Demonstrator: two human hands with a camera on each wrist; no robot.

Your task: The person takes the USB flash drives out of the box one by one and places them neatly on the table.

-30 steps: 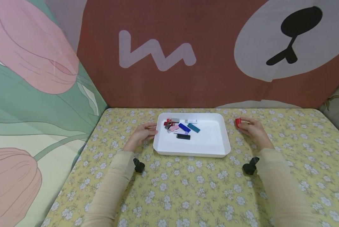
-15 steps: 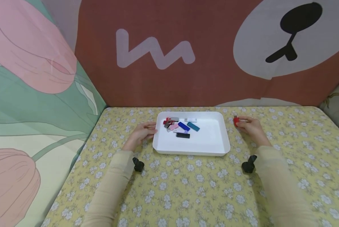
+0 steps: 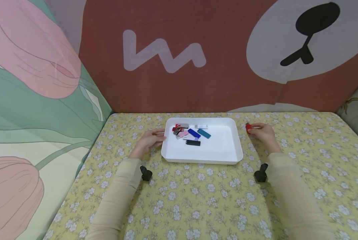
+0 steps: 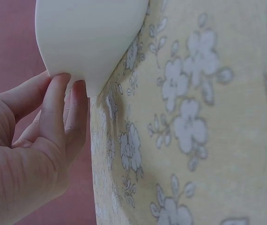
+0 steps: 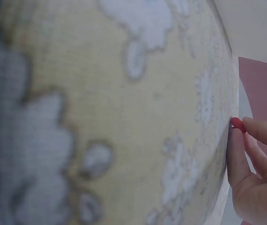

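Note:
My right hand pinches a red USB flash drive, just right of the white tray. In the right wrist view, the red drive shows between thumb and fingertips, close over the tablecloth. My left hand holds the left edge of the white tray. Seen from the left wrist, its fingertips lie at the rim and outer wall of the tray. Inside the tray's left half lie several flash drives, among them a black one, a blue one, a teal one and a pink one.
A yellow flowered cloth covers the table. Behind the table's far edge hangs a brown printed curtain, and a flower-print one hangs on the left. A black wrist camera mount sits under each forearm.
My right hand has moved slightly left and away from me with the red flash drive, nearer the tray and the far edge. The left hand stays at the tray.

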